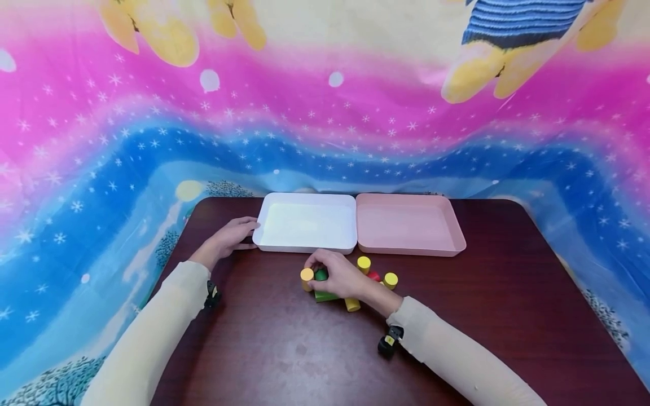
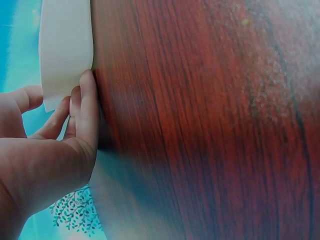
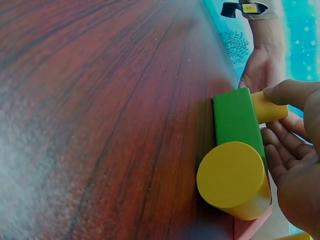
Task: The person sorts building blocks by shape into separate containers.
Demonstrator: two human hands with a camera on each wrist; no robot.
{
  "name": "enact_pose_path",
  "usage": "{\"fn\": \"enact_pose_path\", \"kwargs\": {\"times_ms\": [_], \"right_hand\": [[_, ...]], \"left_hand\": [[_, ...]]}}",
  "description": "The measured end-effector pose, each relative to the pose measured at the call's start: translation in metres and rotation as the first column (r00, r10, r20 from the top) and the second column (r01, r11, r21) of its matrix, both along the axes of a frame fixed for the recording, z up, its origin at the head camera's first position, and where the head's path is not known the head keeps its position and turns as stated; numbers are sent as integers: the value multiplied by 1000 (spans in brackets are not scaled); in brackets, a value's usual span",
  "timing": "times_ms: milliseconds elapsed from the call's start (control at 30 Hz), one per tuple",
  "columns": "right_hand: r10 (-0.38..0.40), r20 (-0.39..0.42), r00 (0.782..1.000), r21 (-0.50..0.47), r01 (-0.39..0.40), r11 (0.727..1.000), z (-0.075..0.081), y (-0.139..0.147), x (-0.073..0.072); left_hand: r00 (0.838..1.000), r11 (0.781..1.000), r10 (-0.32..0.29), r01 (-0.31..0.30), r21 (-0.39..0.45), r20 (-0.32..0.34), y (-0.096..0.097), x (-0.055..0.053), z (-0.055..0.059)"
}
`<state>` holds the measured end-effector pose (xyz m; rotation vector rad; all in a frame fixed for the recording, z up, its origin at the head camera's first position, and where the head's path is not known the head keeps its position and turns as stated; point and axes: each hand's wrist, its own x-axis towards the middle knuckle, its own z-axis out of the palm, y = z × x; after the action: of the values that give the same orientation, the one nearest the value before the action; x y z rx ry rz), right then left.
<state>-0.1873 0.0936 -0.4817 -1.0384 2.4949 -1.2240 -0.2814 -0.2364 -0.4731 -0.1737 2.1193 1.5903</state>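
Between the thumb and fingers of my right hand (image 1: pixel 341 275) is a yellow wooden cylinder (image 1: pixel 307 280), pinched by its sides. It is right by the end of a green block (image 3: pixel 232 117). A darker green piece (image 1: pixel 321 274) shows under the same hand, partly hidden. Another yellow cylinder (image 3: pixel 230 175) lies on its side against the green block. At the left end of the white tray (image 1: pixel 304 246) is my left hand (image 1: pixel 232 237), its nearly straight fingers (image 2: pixel 87 107) touching the wall at the corner.
A pink tray (image 1: pixel 411 250) stands against the white one at the table's back. Near my right wrist are two upright yellow cylinders, one farther back (image 1: pixel 363 265) and one to the right (image 1: pixel 390 280), and a partly covered red piece (image 1: pixel 374 276). A patterned cloth hangs behind the brown table (image 1: pixel 264 349).
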Motion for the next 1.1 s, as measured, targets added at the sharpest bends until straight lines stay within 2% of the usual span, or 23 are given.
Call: {"fn": "enact_pose_path", "kwargs": {"times_ms": [533, 1100], "right_hand": [[-9, -19, 1000, -30, 9, 1000, 6, 2, 1], [0, 84, 996, -115, 10, 993, 17, 3, -4]], "left_hand": [[1000, 1000, -6, 6, -2, -10, 3, 0, 1], [1000, 1000, -7, 7, 4, -13, -2, -1, -2]]}}
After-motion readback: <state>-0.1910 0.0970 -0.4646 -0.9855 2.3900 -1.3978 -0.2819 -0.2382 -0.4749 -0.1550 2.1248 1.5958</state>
